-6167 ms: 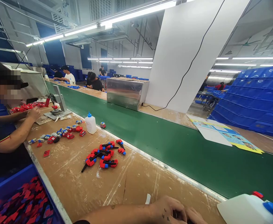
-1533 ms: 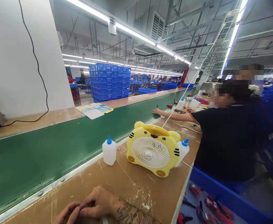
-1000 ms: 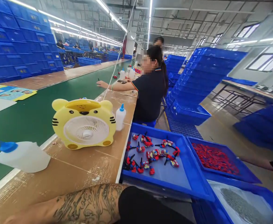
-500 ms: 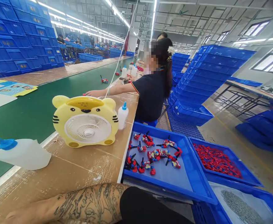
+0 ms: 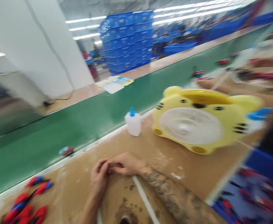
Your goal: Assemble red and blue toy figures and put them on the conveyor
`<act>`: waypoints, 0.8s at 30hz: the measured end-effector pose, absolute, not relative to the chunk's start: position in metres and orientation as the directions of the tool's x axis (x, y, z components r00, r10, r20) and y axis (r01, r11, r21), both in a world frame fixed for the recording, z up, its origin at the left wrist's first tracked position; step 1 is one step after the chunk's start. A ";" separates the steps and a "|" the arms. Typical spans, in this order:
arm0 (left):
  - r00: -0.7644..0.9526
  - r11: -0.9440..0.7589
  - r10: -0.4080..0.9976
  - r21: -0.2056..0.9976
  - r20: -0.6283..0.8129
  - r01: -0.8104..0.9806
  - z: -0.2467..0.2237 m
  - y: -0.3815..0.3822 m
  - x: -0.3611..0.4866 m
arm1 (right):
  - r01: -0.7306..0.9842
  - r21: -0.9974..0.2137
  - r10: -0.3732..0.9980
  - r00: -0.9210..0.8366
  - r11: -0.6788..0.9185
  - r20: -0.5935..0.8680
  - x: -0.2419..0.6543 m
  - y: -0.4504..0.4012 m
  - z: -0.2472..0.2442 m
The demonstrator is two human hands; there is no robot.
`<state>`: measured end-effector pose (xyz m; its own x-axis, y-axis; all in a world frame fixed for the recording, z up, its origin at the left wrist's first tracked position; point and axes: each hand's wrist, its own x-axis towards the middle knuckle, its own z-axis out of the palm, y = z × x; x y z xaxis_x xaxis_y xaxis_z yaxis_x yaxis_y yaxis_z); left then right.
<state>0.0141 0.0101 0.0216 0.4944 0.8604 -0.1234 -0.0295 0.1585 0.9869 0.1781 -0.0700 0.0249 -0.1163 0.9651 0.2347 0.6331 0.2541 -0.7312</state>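
My left hand (image 5: 100, 175) and my right hand (image 5: 125, 164) meet over the brown worktop (image 5: 78, 186). Both have curled fingers and touch at the fingertips; motion blur and the fingers hide anything between them. A tattooed forearm leads to the right hand. Beyond it stands a white bottle (image 5: 134, 125) with a blue cap. To the right is a yellow animal-face fan (image 5: 229, 119). Several red, blue and black toy-brick pieces (image 5: 24, 207) lie left of my hands, and one small toy assembly (image 5: 67, 151) sits by the belt's near edge.
A green conveyor belt (image 5: 90, 115) runs behind the worktop. A co-worker's arm (image 5: 239, 88) reaches in behind the fan. Stacked blue crates (image 5: 127, 43) and printed sheets (image 5: 116, 83) are across the belt. A blue tray (image 5: 267, 165) of toys stands low at right.
The view has swung left and down, so the fan now appears further right. Both my hands now show together on the worktop; before, only the tattooed arm and part of its hand showed.
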 end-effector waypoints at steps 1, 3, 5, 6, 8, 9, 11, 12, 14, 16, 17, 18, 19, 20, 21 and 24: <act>0.536 0.204 0.835 0.976 -0.128 -0.083 0.017 0.013 0.013 | 0.620 -0.731 0.957 -0.140 0.285 0.255 0.178 -0.069 0.024; 0.544 0.258 0.830 0.951 -0.126 -0.173 0.009 0.016 0.012 | 0.634 -0.705 0.947 -0.182 0.318 0.263 0.177 -0.067 0.023; 0.563 0.261 0.821 0.942 -0.100 -0.213 0.005 0.016 0.012 | 0.693 -0.640 0.942 -0.210 0.333 0.263 0.174 -0.067 0.024; 0.580 0.249 0.811 0.944 -0.082 -0.215 0.004 0.015 0.011 | 0.734 -0.593 0.942 -0.215 0.331 0.259 0.172 -0.067 0.024; 0.614 0.218 0.788 0.954 -0.046 -0.208 0.004 0.013 0.010 | 0.810 -0.490 0.942 -0.228 0.323 0.246 0.168 -0.069 0.026; 0.623 0.210 0.782 0.955 -0.035 -0.210 0.005 0.013 0.009 | 0.836 -0.443 0.941 -0.235 0.323 0.242 0.166 -0.069 0.026; 0.621 0.218 0.784 0.947 -0.027 -0.234 0.006 0.013 0.009 | 0.866 -0.376 0.935 -0.248 0.331 0.252 0.164 -0.068 0.027; 0.615 0.229 0.788 0.940 -0.026 -0.254 0.006 0.014 0.009 | 0.875 -0.351 0.932 -0.248 0.333 0.265 0.163 -0.068 0.027; 0.606 0.245 0.795 0.925 -0.020 -0.291 0.007 0.015 0.009 | 0.892 -0.308 0.926 -0.242 0.330 0.290 0.161 -0.067 0.026; 0.600 0.247 0.800 0.918 -0.014 -0.309 0.007 0.016 0.009 | 0.905 -0.275 0.924 -0.240 0.324 0.298 0.160 -0.066 0.026; 0.596 0.245 0.803 0.919 -0.013 -0.309 0.008 0.016 0.008 | 0.908 -0.265 0.923 -0.241 0.323 0.300 0.159 -0.066 0.025; 0.595 0.242 0.804 0.921 -0.013 -0.307 0.008 0.016 0.008 | 0.909 -0.261 0.922 -0.242 0.324 0.303 0.159 -0.066 0.025; 0.594 0.240 0.804 0.922 -0.013 -0.305 0.008 0.016 0.008 | 0.909 -0.258 0.920 -0.242 0.326 0.309 0.159 -0.066 0.025; 0.597 0.240 0.802 0.922 -0.011 -0.305 0.009 0.015 0.007 | 0.908 -0.257 0.916 -0.243 0.330 0.319 0.159 -0.066 0.025; 0.601 0.240 0.800 0.921 -0.008 -0.308 0.009 0.015 0.007 | 0.907 -0.256 0.912 -0.242 0.334 0.331 0.159 -0.066 0.025; 0.614 0.247 0.789 0.914 0.004 -0.322 0.009 0.015 0.005 | 0.905 -0.249 0.903 -0.247 0.345 0.353 0.160 -0.066 0.026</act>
<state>0.0055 0.0147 0.0092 0.6142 0.7892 0.0035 -0.3221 0.2466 0.9140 0.1597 -0.0664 0.0260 -0.2465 0.9026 0.3530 0.9051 0.3446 -0.2490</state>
